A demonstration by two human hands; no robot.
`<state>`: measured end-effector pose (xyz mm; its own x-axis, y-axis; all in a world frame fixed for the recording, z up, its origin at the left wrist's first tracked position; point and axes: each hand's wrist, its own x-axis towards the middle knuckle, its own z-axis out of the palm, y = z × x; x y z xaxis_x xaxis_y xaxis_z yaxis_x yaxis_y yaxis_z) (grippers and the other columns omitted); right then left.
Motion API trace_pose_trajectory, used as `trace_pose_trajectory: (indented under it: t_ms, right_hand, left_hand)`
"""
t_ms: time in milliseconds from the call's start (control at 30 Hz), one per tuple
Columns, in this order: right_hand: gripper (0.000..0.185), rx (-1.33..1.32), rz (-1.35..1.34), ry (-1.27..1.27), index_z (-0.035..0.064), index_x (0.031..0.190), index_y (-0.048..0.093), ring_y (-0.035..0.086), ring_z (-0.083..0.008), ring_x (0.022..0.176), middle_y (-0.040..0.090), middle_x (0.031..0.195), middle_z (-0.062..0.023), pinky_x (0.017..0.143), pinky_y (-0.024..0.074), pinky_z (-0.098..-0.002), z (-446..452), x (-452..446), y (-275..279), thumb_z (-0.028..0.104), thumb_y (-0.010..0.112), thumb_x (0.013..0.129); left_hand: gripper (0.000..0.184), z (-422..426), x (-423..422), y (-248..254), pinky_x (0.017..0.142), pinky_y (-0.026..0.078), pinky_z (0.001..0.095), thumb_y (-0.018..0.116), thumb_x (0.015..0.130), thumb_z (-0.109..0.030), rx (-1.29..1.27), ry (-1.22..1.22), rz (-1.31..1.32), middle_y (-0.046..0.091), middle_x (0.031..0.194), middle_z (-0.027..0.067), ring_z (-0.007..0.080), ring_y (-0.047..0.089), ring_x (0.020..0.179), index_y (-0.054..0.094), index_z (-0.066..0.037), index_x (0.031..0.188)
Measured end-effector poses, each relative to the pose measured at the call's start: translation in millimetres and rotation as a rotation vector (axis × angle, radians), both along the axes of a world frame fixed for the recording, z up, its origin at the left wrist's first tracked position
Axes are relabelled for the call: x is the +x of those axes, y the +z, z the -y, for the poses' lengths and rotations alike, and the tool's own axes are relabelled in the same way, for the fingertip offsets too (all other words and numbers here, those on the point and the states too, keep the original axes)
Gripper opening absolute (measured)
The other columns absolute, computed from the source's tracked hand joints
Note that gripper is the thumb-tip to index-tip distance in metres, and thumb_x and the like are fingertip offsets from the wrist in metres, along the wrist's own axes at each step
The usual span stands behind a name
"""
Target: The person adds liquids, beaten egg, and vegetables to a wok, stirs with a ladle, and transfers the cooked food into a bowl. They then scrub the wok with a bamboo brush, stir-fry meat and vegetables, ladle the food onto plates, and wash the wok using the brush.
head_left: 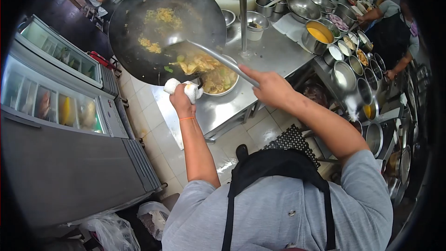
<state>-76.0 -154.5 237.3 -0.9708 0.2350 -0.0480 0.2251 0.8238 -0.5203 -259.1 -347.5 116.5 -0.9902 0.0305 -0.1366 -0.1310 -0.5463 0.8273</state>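
Gripping a folded white cloth (189,90), my left hand (184,104) is closed at the near edge of the big black wok (127,49). My right hand (273,92) is wrapped round the end of the ladle (220,57), with one finger lying along it. The ladle's long handle slants away from my right fingers, up and to the left, and its round end sits in the wok. The wok is ahead of me and to the left, so my left hand is nearer. It tips toward the bowl (238,82), and noodly food (197,64) hangs over its edge. The bowl sits on the shiny table (276,53), ahead and between my hands. The wok hides part of the bowl. The cloth covers what my left fingers hold under it, maybe a handle; I can't tell.
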Motion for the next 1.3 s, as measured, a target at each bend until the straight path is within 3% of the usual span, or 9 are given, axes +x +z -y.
trace_pose_trajectory:
  t_ms: [200, 267, 467, 533, 667, 833, 967, 1133, 1300]
  right_hand:
    - [0.067, 0.104, 0.000, 0.137, 0.0207, 0.139, 0.038, 0.061, -0.0399, 0.087, 0.063, 0.092, -0.0231, 0.079, 0.0484, -0.0470, -14, 61, 21, 0.005, 0.050, 0.076]
    - [0.065, 0.102, 0.113, 0.053, 0.0201, 0.139, 0.038, 0.061, -0.0403, 0.084, 0.063, 0.091, -0.0227, 0.075, 0.0497, -0.0464, -12, 45, 44, 0.004, 0.049, 0.076]
    - [0.069, 0.242, -0.242, -0.043, 0.0273, 0.143, 0.030, 0.062, -0.0389, 0.082, 0.062, 0.093, -0.0198, 0.073, 0.0492, -0.0474, -15, -94, 22, 0.003, 0.043, 0.079]
    - [0.071, 0.309, -0.257, -0.036, 0.0277, 0.144, 0.027, 0.062, -0.0390, 0.079, 0.060, 0.090, -0.0194, 0.071, 0.0492, -0.0476, -15, -93, 5, 0.002, 0.042, 0.080]
    - [0.072, 0.213, 0.074, 0.002, 0.0256, 0.144, 0.028, 0.061, -0.0391, 0.077, 0.058, 0.086, -0.0227, 0.069, 0.0492, -0.0477, -7, 20, -17, 0.003, 0.047, 0.079]
    - [0.071, 0.076, -0.045, 0.024, 0.0229, 0.143, 0.032, 0.061, -0.0394, 0.081, 0.061, 0.090, -0.0251, 0.072, 0.0490, -0.0471, 0, 73, -11, 0.005, 0.054, 0.078]
    - [0.070, -0.153, -0.121, 0.002, 0.0220, 0.142, 0.033, 0.060, -0.0409, 0.086, 0.061, 0.097, -0.0265, 0.078, 0.0470, -0.0473, 14, -22, 21, 0.003, 0.050, 0.077]
    - [0.069, -0.002, -0.334, 0.051, 0.0241, 0.142, 0.034, 0.060, -0.0398, 0.086, 0.062, 0.097, -0.0259, 0.077, 0.0470, -0.0470, 24, -104, -8, 0.003, 0.046, 0.077]
    - [0.072, 0.240, 0.087, 0.181, 0.0283, 0.143, 0.032, 0.061, -0.0366, 0.076, 0.059, 0.087, -0.0184, 0.070, 0.0493, -0.0446, -3, 22, -28, 0.005, 0.051, 0.077]
  left_hand:
    - [0.014, 8, -4, -2, 0.060, 0.053, 0.0336, 0.054, 0.076, -0.006, 0.017, -0.050, 0.002, 0.062, 0.078, 0.0112, 0.0225, 0.063, 0.066, 0.057, 0.004, 0.086]
    - [0.014, 10, -7, -13, 0.061, 0.053, 0.0347, 0.053, 0.076, -0.006, -0.006, -0.071, 0.028, 0.062, 0.079, 0.0119, 0.0234, 0.063, 0.068, 0.056, 0.003, 0.085]
    - [0.016, 1, 4, 0, 0.056, 0.052, 0.0346, 0.052, 0.076, -0.008, 0.089, -0.085, 0.055, 0.061, 0.077, 0.0108, 0.0219, 0.063, 0.065, 0.057, 0.005, 0.085]
    - [0.019, 0, 10, 9, 0.063, 0.053, 0.0358, 0.048, 0.080, -0.008, 0.053, -0.098, 0.022, 0.062, 0.083, 0.0141, 0.0240, 0.063, 0.073, 0.055, 0.004, 0.092]
    - [0.016, 2, -3, 17, 0.062, 0.053, 0.0362, 0.049, 0.079, -0.009, 0.019, -0.112, -0.006, 0.061, 0.079, 0.0122, 0.0230, 0.062, 0.069, 0.055, 0.002, 0.089]
    - [0.015, 2, -10, 2, 0.055, 0.053, 0.0376, 0.051, 0.078, -0.007, 0.057, -0.022, 0.030, 0.060, 0.076, 0.0135, 0.0240, 0.061, 0.064, 0.057, 0.006, 0.082]
    - [0.018, 3, 1, 9, 0.057, 0.053, 0.0381, 0.049, 0.079, -0.009, 0.114, -0.153, 0.044, 0.061, 0.077, 0.0143, 0.0246, 0.061, 0.064, 0.057, 0.006, 0.084]
    - [0.017, 5, 6, 11, 0.059, 0.053, 0.0355, 0.050, 0.078, -0.008, 0.152, -0.120, 0.046, 0.061, 0.077, 0.0134, 0.0241, 0.062, 0.065, 0.057, 0.007, 0.084]
    - [0.016, 21, -1, 6, 0.057, 0.052, 0.0337, 0.052, 0.077, -0.006, 0.054, -0.090, 0.019, 0.062, 0.079, 0.0142, 0.0234, 0.063, 0.066, 0.057, 0.008, 0.084]
